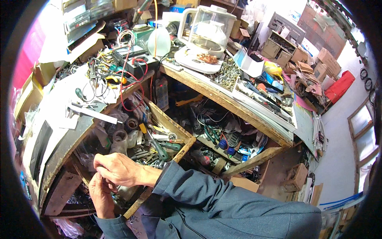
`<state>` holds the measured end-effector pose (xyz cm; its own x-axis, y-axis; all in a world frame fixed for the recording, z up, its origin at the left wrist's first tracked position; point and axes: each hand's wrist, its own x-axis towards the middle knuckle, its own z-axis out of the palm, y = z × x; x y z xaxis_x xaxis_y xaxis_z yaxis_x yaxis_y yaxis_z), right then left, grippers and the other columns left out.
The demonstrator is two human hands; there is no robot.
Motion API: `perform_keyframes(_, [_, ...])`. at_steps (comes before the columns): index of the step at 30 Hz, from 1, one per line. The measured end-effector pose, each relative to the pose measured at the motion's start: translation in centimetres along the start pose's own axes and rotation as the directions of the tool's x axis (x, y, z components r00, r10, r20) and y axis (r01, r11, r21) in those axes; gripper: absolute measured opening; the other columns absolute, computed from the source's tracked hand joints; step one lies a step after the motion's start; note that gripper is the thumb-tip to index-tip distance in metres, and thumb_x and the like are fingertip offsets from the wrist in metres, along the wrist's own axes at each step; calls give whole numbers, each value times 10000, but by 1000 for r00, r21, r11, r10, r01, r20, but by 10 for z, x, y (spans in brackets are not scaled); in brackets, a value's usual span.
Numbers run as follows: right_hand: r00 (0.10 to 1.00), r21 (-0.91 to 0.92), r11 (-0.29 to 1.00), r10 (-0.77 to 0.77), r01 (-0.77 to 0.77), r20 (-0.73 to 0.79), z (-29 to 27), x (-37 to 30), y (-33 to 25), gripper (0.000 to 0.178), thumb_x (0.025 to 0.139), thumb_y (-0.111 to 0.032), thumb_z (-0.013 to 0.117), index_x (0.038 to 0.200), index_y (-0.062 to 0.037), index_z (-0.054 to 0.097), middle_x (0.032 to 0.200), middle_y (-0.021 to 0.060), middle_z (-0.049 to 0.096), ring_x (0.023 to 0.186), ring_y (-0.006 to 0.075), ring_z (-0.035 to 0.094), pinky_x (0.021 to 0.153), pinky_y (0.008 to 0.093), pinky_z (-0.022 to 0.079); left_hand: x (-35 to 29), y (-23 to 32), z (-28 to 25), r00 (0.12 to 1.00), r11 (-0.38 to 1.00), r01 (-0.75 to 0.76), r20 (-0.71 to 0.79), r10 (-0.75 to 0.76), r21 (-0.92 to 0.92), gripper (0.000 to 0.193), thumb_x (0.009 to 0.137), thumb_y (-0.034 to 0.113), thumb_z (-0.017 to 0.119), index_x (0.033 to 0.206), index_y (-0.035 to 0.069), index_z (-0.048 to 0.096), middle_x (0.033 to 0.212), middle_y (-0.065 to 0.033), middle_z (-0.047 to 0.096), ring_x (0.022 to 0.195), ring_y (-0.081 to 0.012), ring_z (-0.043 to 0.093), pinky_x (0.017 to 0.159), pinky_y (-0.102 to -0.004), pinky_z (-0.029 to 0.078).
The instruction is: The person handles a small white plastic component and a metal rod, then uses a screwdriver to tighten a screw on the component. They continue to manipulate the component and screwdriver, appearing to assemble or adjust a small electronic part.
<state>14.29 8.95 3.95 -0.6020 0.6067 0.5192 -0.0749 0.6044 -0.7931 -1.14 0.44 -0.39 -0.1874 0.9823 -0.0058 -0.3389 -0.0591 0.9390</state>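
Over the left side of an open wooden drawer [167, 115], my two hands meet. My right hand [119, 169] reaches in from the right with its fingers curled in a pinch. Just below it, my left hand [101, 195] has its fingertips pressed together, close to the right fingers. Whatever lies between them is hidden or too small to name. A crumpled clear plastic bag [86, 161] shows beside the right fingertips. Inside the drawer, past my hands, lie green-handled screwdrivers [160, 150], a ring-shaped brown part [132, 123] and loose metal pieces.
On the cluttered bench stand a glass kettle [209, 32] on a white base, a black meter box [135, 59] with red leads, and a pile of screws [227, 75]. A white caliper-like tool [95, 114] lies near the left bench edge. A second drawer [223, 153] holds tools.
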Motion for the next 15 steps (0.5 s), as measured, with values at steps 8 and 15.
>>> perform_keyframes(8, [998,2,999,-47,47,-40,0,0,0,140,917,-60,526,1042,3,526,887,218,606,789,381,628,693,441,500,-2,6,8,1000,1000,-4,-14,4,14,330,1042,327,513,872,54,593,686,-9,587,535,-86,528,462,-225,440])
perform_keyframes(15, [1000,51,998,25,-25,11,-3,1,-4,173,893,-32,525,1062,1,537,1034,236,606,843,361,648,718,418,513,0,4,3,1000,1000,17,9,-17,-25,321,1044,319,507,864,63,577,696,-12,580,545,-85,529,465,-226,440])
